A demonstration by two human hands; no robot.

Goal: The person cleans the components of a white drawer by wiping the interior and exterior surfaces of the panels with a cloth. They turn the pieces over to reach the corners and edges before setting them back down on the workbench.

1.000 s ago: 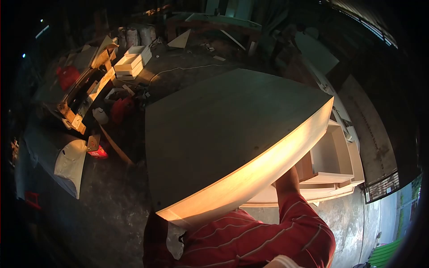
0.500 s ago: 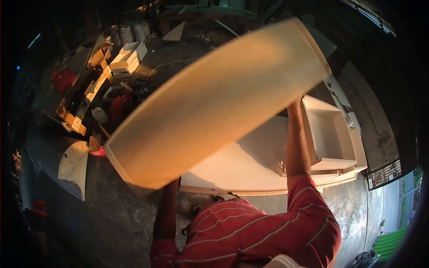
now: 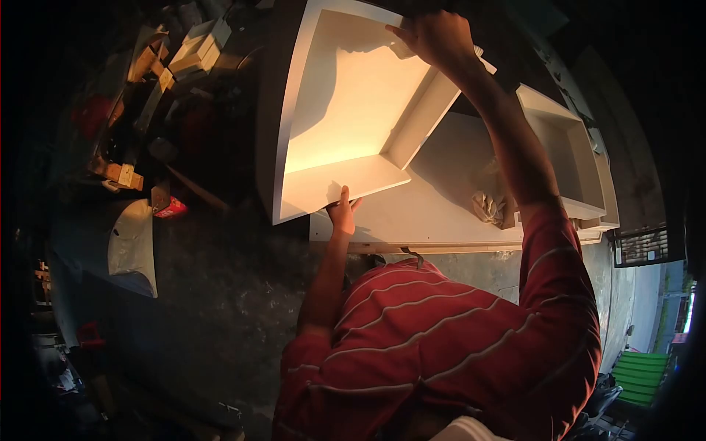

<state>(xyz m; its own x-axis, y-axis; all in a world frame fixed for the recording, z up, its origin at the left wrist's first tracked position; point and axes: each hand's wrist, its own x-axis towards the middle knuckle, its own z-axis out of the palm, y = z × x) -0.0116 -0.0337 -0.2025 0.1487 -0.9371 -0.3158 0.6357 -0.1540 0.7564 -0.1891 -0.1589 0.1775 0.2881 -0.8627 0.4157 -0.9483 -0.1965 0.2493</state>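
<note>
A white, open box like a drawer [image 3: 353, 95] is held up tilted, its lit inside facing me. My left hand [image 3: 342, 213] grips its lower edge, the thumb over the panel and other fingers partly hidden. My right hand [image 3: 441, 40] is closed over its upper right edge. Below it lies a large pale cabinet body [image 3: 397, 213] with a compartment [image 3: 562, 147] at its right end. A crumpled pale cloth or glove [image 3: 488, 208] rests on the cabinet near my right forearm.
Wooden boxes [image 3: 198, 50] and timber pieces [image 3: 121, 175] stand at the far left. A red container [image 3: 169, 206] and a curved pale sheet [image 3: 132, 246] are on the left floor. A dark panel [image 3: 614, 140] lies on the right, with green slats [image 3: 642, 376] lower right.
The drawer has turned over from its flat outer face to its open inside. My right hand has moved up and left with it; my left hand has come into view on its lower edge.
</note>
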